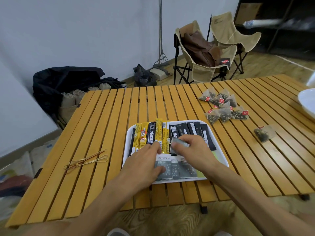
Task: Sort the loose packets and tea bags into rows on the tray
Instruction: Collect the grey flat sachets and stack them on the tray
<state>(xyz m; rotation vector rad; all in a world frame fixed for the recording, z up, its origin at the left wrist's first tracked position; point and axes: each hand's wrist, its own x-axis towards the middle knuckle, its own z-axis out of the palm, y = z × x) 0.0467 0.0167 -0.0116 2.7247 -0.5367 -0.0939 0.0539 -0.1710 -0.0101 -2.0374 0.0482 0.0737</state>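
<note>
A white tray [219, 155] lies on the slatted wooden table [105, 126]. Along its far side stand yellow stick packets [159, 132] on the left and black stick packets [192, 129] on the right. Grey sugar packets [177, 169] lie along its near side. My left hand [146, 160] rests flat on the grey packets, fingers straight. My right hand [192, 147] pinches a small grey packet [180, 143] above the tray's middle. A pile of pyramid tea bags [225, 106] with red tags lies on the table at the far right. One more tea bag [264, 133] lies apart, nearer.
Thin bamboo picks [87, 161] lie on the table left of the tray. A white dish [306, 101] sits at the right edge. Behind the table stand two folding chairs [204, 53], a dark bag [68, 82] and a broom.
</note>
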